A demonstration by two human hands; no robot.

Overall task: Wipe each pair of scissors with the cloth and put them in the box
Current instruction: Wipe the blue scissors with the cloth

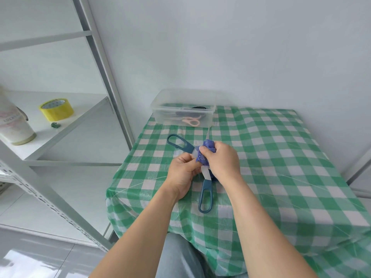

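A pair of scissors with dark teal handles (205, 195) is held spread wide above the table, one handle loop pointing up left, the other down towards me. My left hand (183, 173) grips the scissors near the pivot. My right hand (221, 160) holds a bunched blue-purple cloth (206, 151) pressed around the blades, which are mostly hidden. A clear plastic box (160, 115) stands at the table's far left; inside lie pink-handled scissors (190, 121) and a dark-handled pair.
The table carries a green and white checked cloth (281, 167). A white metal shelf rack (66, 121) to the left holds a yellow tape roll (56, 109) and a white cup (14, 125). A wall stands right behind the table.
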